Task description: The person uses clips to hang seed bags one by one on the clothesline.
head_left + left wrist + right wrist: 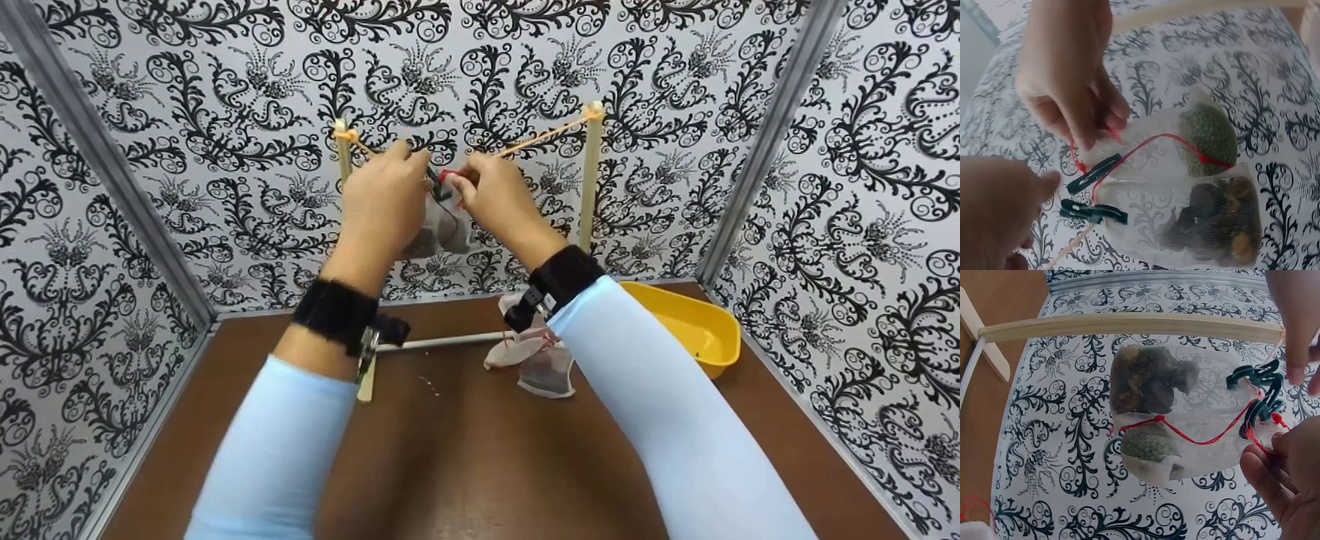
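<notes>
Two white mesh bags hang side by side from an orange cord. One bag holds green grains; the other bag holds dark, lumpy pieces. Dark green clips sit at their tops, and a red drawstring droops across them. In the right wrist view, my right hand pinches red string at the top of the green-grain bag. Close to the cord and clips is my left hand, its thumb extended and apart from the clips in the left wrist view; its other fingers are partly hidden.
Two wooden posts carry the cord's ends. A white rod lies across the brown table. More mesh bags rest beside my right forearm. Farther right stands a yellow basin. Patterned walls enclose the table.
</notes>
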Demonstrator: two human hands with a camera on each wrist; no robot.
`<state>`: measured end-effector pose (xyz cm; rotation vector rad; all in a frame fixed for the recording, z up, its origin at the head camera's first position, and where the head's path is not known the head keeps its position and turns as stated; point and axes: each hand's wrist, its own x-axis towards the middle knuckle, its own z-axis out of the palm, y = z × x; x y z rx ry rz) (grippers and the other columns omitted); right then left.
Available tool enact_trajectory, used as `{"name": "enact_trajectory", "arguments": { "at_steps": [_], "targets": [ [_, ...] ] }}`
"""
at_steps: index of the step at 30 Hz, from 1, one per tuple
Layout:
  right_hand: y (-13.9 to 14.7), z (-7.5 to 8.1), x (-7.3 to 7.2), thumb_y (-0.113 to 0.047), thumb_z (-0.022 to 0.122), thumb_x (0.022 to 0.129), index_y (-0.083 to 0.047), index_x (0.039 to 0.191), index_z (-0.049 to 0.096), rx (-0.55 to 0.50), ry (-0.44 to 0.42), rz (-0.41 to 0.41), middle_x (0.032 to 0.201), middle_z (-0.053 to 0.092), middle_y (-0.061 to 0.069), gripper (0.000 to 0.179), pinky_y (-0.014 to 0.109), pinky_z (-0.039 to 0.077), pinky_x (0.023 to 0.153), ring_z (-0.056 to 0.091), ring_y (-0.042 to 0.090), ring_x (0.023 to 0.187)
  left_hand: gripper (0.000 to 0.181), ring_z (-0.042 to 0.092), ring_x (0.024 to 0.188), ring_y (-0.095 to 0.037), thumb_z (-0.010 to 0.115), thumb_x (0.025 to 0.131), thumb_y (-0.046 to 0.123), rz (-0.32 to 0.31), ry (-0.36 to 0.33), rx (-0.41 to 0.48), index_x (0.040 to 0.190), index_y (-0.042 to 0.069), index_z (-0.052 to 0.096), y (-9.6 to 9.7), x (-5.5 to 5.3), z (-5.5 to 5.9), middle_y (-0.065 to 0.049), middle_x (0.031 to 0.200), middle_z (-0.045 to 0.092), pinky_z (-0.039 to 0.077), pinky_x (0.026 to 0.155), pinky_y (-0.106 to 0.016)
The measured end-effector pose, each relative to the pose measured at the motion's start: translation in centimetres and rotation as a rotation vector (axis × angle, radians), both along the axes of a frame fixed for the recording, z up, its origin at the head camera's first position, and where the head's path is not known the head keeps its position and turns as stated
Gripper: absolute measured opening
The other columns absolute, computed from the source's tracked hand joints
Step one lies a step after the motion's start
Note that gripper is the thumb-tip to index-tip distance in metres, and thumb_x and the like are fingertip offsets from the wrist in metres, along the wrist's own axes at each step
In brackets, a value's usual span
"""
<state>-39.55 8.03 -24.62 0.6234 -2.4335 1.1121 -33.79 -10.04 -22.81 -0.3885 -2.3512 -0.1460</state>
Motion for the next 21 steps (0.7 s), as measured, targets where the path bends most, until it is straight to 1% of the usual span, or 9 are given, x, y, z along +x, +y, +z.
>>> {"name": "enact_trajectory", "arguments": {
  "at_steps": [3,5,6,8,10,12,16,19,21],
  "targets": [
    [0.3,-0.7,0.1,-0.021,0.073,0.112,-0.002,0.114,0.076,-0.008,0.012,0.006,0.109,0.083,0.014,0.020,0.027,0.065,0.074,0.076,0.019,0.085,0.023,0.075,0.085,-0.033,0.076,0.109,0.025,-0.100,0.157,0.177,0.122,0.006,0.079,-0.8,0.9,-2.7,-0.013,0.109,0.077,0.067,0.075,-0.047],
    [0.5,-1.3,0.1,-0.020,0.073,0.112,-0.001,0.114,0.077,-0.013,0.012,0.006,0.109,0.083,0.014,0.019,0.027,0.065,0.075,0.075,0.019,0.086,0.022,0.074,0.079,-0.033,0.073,0.111,0.025,-0.139,0.222,0.299,0.115,0.005,0.080,-1.6,1.5,-5.3,-0.013,0.101,0.078,0.066,0.070,-0.046],
    [0.7,-1.6,0.2,-0.020,0.073,0.112,-0.002,0.114,0.077,-0.010,0.014,0.005,0.108,0.082,0.013,0.019,0.027,0.065,0.076,0.075,0.019,0.086,0.022,0.073,0.076,-0.033,0.072,0.111,0.025,-0.136,0.229,0.350,0.109,0.005,0.079,-2.0,1.6,-6.8,-0.013,0.098,0.078,0.065,0.067,-0.047],
    [1.1,-2.1,0.4,-0.018,0.073,0.112,-0.001,0.114,0.077,-0.019,-0.003,0.012,0.106,0.082,0.014,0.017,0.029,0.066,0.076,0.075,0.021,0.086,0.023,0.073,0.073,-0.036,0.071,0.110,0.026,-0.100,0.194,0.437,0.103,0.005,0.078,-2.9,1.8,-10.1,-0.014,0.093,0.078,0.063,0.065,-0.050],
    [1.7,-2.5,0.6,-0.019,0.073,0.112,-0.002,0.114,0.077,-0.019,-0.022,0.000,0.106,0.081,0.012,0.017,0.028,0.065,0.078,0.074,0.020,0.088,0.024,0.074,0.074,-0.040,0.072,0.109,0.028,-0.028,0.084,0.490,0.101,0.006,0.077,-3.9,1.7,-13.6,-0.015,0.092,0.077,0.062,0.065,-0.055],
    [2.5,-2.9,1.1,-0.020,0.073,0.112,-0.004,0.114,0.077,-0.022,-0.041,-0.016,0.106,0.081,0.011,0.017,0.027,0.065,0.078,0.074,0.019,0.088,0.026,0.077,0.082,-0.045,0.072,0.109,0.031,0.053,-0.084,0.515,0.101,0.007,0.078,-5.1,1.6,-17.1,-0.016,0.096,0.079,0.062,0.072,-0.061],
    [5.2,-3.9,2.1,-0.030,0.072,0.112,-0.008,0.112,0.077,-0.053,-0.083,-0.055,0.098,0.078,0.006,0.023,0.020,0.058,0.066,0.065,0.012,0.076,0.029,0.079,0.107,-0.050,0.068,0.111,0.035,0.180,-0.420,0.551,0.121,0.011,0.081,-8.2,1.2,-23.5,-0.020,0.119,0.083,0.062,0.090,-0.068],
    [8.2,-4.7,2.4,-0.037,0.070,0.113,-0.008,0.108,0.078,-0.143,-0.102,-0.087,0.084,0.071,-0.001,0.031,0.018,0.048,0.052,0.055,0.008,0.063,0.036,0.076,0.119,-0.054,0.068,0.111,0.034,0.248,-0.583,0.567,0.136,0.010,0.079,-10.6,1.2,-27.1,-0.024,0.136,0.079,0.061,0.098,-0.070],
    [10.8,-5.4,2.3,-0.039,0.069,0.113,-0.008,0.101,0.077,-0.222,-0.090,-0.129,0.076,0.066,-0.005,0.035,0.017,0.043,0.047,0.051,0.006,0.057,0.038,0.075,0.122,-0.055,0.068,0.111,0.033,0.271,-0.655,0.563,0.139,0.009,0.078,-11.7,1.5,-28.7,-0.026,0.141,0.077,0.061,0.099,-0.070]
  ]
}}
